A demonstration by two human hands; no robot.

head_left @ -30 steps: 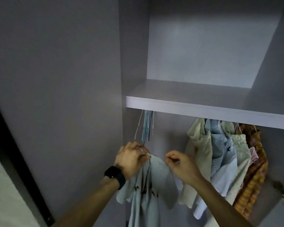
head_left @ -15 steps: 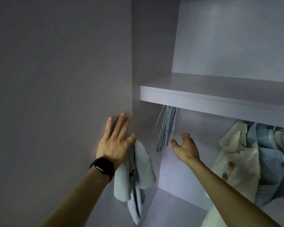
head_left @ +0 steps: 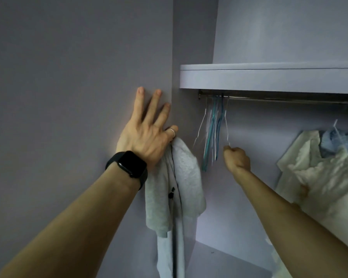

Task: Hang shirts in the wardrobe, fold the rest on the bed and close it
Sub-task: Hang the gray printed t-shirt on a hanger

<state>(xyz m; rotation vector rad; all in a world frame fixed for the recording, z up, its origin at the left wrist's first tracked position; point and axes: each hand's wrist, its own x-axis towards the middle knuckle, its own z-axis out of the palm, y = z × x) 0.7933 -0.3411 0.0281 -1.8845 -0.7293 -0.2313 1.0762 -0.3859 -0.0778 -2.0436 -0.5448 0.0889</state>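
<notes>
A pale grey-blue shirt (head_left: 181,187) hangs down from my left hand (head_left: 147,131). That hand's ringed digit pinches the shirt at the wardrobe's edge while three straight fingers press flat on the side panel (head_left: 78,77). Several empty wire hangers (head_left: 212,133), white and teal, hang bunched at the left end of the metal rail (head_left: 269,98). My right hand (head_left: 236,157) is curled and pinches the lower end of the rightmost white hanger (head_left: 227,129).
A shelf (head_left: 249,79) runs just above the rail. A cream shirt (head_left: 319,177) and a light blue shirt (head_left: 333,141) hang on the rail at the right. The wardrobe floor (head_left: 229,263) lies below.
My right hand has reached up and closed on the white hanger. My left hand stays pressed on the panel with the shirt. The view has moved closer and tilted up.
</notes>
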